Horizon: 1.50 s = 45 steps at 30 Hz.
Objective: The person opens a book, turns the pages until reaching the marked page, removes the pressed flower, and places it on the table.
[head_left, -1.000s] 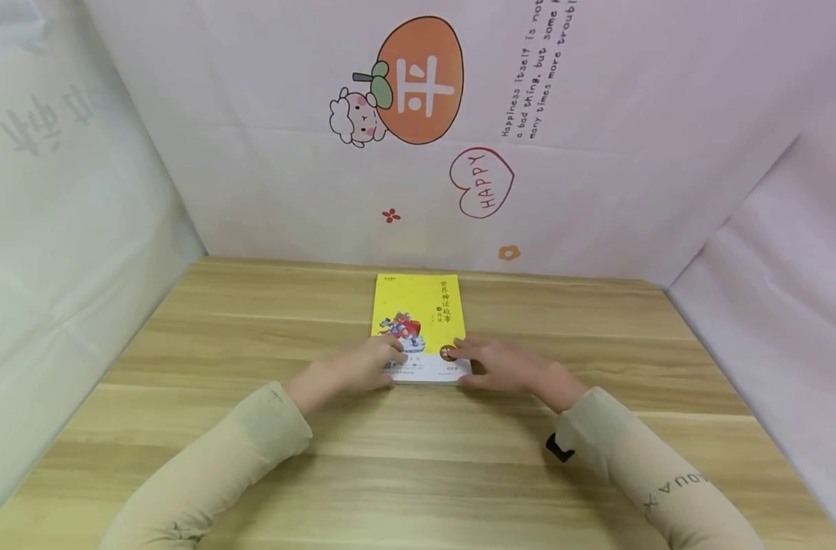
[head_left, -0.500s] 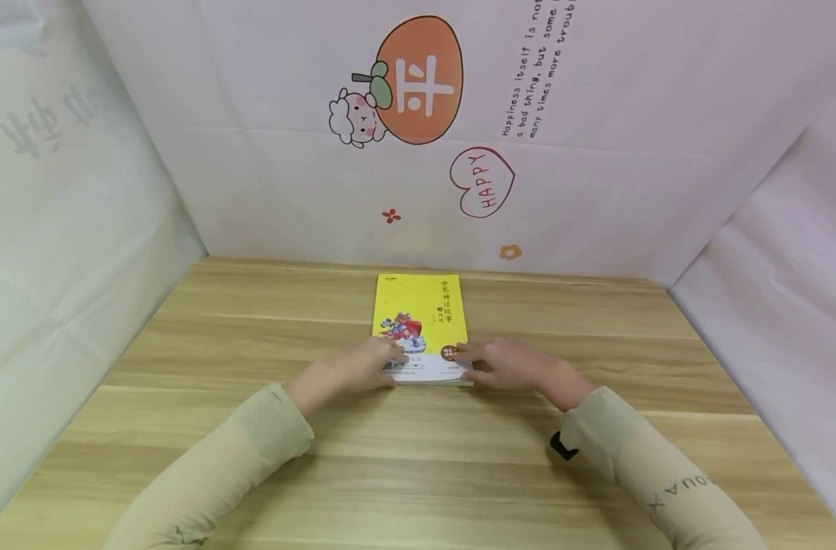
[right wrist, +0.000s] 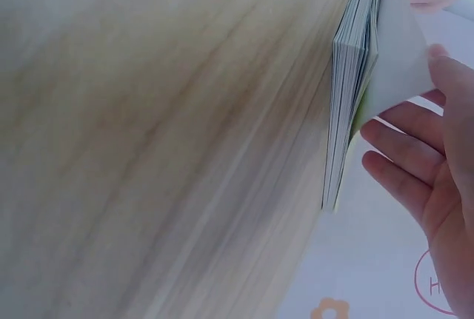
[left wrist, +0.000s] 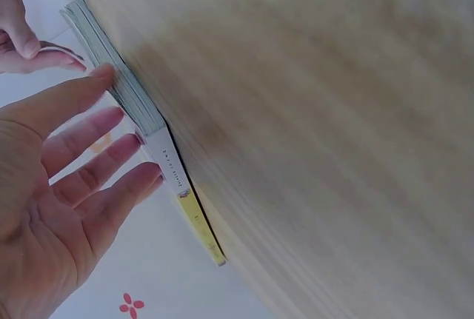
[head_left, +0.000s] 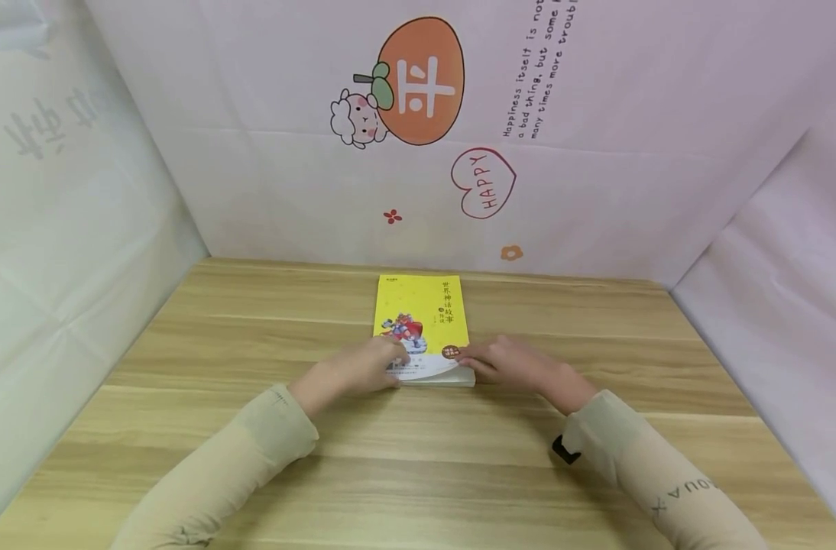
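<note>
A yellow paperback book (head_left: 421, 302) with a white lower band lies on the wooden table (head_left: 418, 458), its spine to the left. My left hand (head_left: 363, 365) rests at the lower left corner, its fingers fairly straight; in the left wrist view the thumb (left wrist: 103, 75) touches the bottom page edges. At the lower right corner, my right hand (head_left: 517, 369) pinches the front cover between thumb and fingers. That corner of the cover (right wrist: 400, 60) is bent up, apart from the pages (right wrist: 349, 60) beneath it.
A white printed sheet (head_left: 287, 191) stands upright behind the table, close to the book's far edge. White side walls (head_left: 88, 229) rise at left and right. A black band (head_left: 565, 449) shows at the right sleeve's cuff.
The right hand has taken hold of the cover's lower right corner and lifted it, so white pages show below. The left hand has hardly moved.
</note>
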Each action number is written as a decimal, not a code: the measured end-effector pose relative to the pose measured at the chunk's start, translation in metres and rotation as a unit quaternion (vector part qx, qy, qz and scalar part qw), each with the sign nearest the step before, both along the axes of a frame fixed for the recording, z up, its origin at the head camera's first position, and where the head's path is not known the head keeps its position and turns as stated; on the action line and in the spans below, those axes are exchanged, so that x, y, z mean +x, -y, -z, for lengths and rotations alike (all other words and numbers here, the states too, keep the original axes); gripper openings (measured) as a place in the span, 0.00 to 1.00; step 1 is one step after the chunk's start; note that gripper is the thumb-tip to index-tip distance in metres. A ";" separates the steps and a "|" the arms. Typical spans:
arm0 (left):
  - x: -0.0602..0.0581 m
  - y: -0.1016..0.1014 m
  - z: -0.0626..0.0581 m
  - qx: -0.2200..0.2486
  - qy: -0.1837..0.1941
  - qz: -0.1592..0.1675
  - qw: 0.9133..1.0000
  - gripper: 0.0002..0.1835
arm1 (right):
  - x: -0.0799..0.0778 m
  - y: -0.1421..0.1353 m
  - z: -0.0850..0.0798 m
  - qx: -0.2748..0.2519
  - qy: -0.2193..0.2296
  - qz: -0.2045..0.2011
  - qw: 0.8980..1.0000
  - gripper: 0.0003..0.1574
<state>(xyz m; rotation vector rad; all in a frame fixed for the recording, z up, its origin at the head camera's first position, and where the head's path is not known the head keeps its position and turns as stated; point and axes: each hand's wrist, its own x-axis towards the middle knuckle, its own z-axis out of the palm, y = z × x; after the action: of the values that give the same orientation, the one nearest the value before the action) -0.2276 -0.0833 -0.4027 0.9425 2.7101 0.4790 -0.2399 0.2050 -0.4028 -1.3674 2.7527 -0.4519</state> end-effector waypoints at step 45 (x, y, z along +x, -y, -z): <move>-0.013 -0.089 -0.006 -0.086 -0.150 -0.037 0.984 0.20 | -0.005 0.011 0.001 -0.065 -0.090 0.033 0.993 0.07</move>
<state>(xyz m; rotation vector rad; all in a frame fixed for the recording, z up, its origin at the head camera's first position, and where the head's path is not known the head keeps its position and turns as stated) -0.2411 0.0052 -0.3968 0.9336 3.0031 0.1195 -0.2448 0.1943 -0.4043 -1.4132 2.9703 -0.5447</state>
